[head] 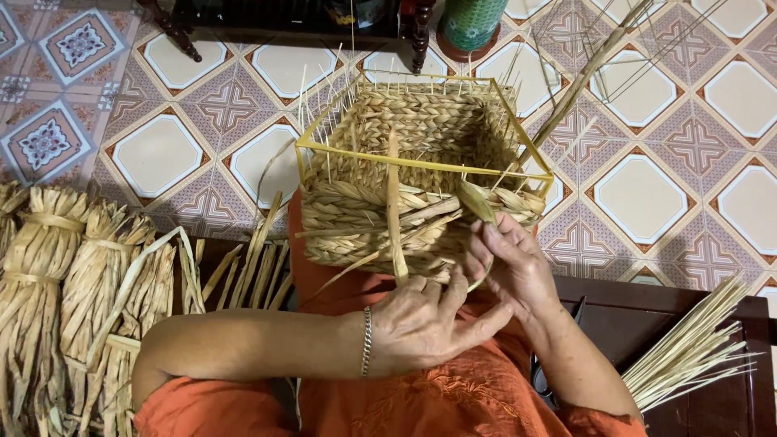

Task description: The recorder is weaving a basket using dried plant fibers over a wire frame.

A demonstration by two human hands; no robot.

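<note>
Seen from above my lap, L to R: bundles of dried straw lie tied in sheaves at my left side, w/ loose strands fanned beside them. My left forearm crosses in front of me, bent at the elbow, a silver bracelet at the wrist. My left hand sits palm down just under the half-woven basket, fingers part spread and loosely curled, tips touching the flat upright strand that hangs down the basket's near wall; whether it actually pinches that strand I can't tell. The basket rests tilted on my lap against my orange clothing, its braided straw walls built on a yellow wire frame w/ thin spokes sticking up round the rim. My right hand comes in from the lower right, wrist bent, fingers closed round a strand end at the basket's near right corner, thumb pressed to the weave. Far right, a sheaf of thin pale sticks lies on the dark wooden seat. Patterned floor tiles beyond.
</note>
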